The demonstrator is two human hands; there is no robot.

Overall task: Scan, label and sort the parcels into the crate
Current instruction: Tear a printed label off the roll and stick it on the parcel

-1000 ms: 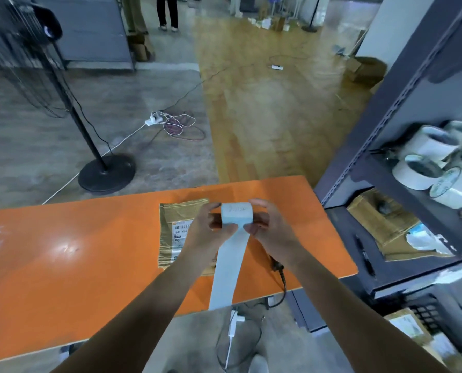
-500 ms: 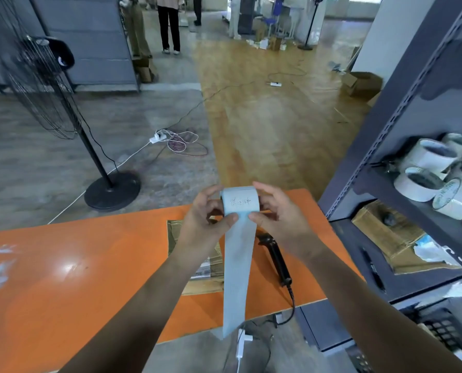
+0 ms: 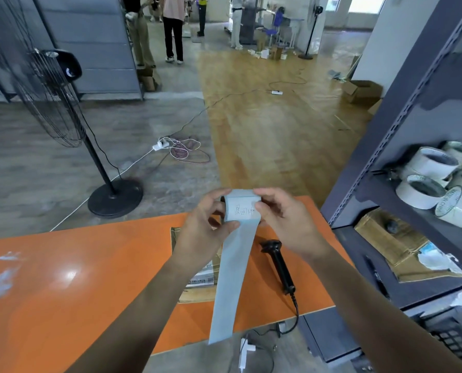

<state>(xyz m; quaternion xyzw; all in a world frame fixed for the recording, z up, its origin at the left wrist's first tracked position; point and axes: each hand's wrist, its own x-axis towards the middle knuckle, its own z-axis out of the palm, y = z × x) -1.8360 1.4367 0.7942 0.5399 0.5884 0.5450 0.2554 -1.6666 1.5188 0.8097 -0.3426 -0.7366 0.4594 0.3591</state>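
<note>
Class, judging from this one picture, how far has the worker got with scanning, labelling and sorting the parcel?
Done: the scanner lies set down on the orange table, though nothing proves a scan. In hand: both the left hand and right hand hold the label roll, its strip hanging. Left: labelling the brown parcel; no crate shows.

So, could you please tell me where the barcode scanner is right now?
The barcode scanner lies on the orange table near its right end, below the right hand and right of the hanging label strip.

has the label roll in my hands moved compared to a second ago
Yes. The label roll, held by the left hand and right hand, has risen away from the orange table, toward its far edge.
</note>
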